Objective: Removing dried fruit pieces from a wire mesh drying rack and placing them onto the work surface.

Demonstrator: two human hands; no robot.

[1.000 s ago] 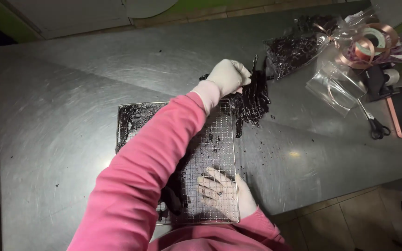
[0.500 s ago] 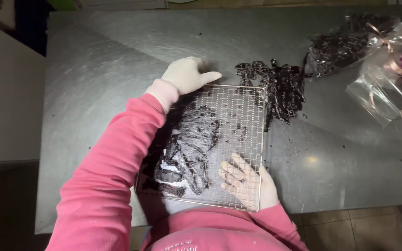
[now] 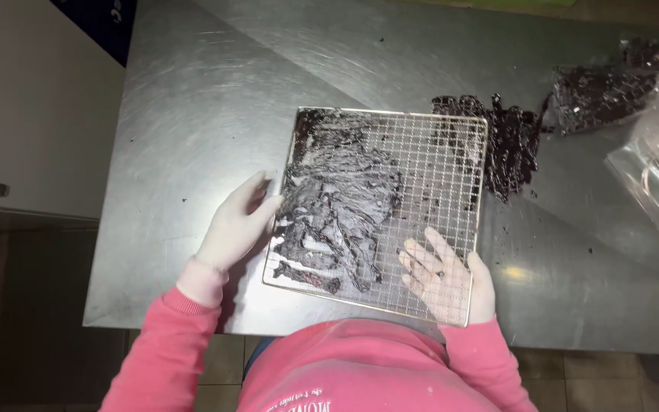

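A square wire rack [image 3: 440, 179] lies on the steel table, its near edge by my body. Dark dried strips [image 3: 337, 206] cover its left half. My left hand [image 3: 236, 225], in a pale glove, rests at the rack's left edge, fingers touching the strips. My right hand [image 3: 445, 276], gloved too, sits under the rack's near right corner, fingers spread and seen through the mesh, holding the rack up there. A loose pile of dark strips [image 3: 509, 141] lies on the table just past the rack's far right corner.
The steel table [image 3: 192, 114] ends at the left near a white wall. At the far right lie a clear bag of dark strips [image 3: 596, 95] and empty clear bags with ribbon [image 3: 657, 172]. Small dark crumbs dot the tabletop.
My left hand has drawn back from the far side of the rack to its left edge. The view has shifted, and the rack now sits more squarely in front of me.
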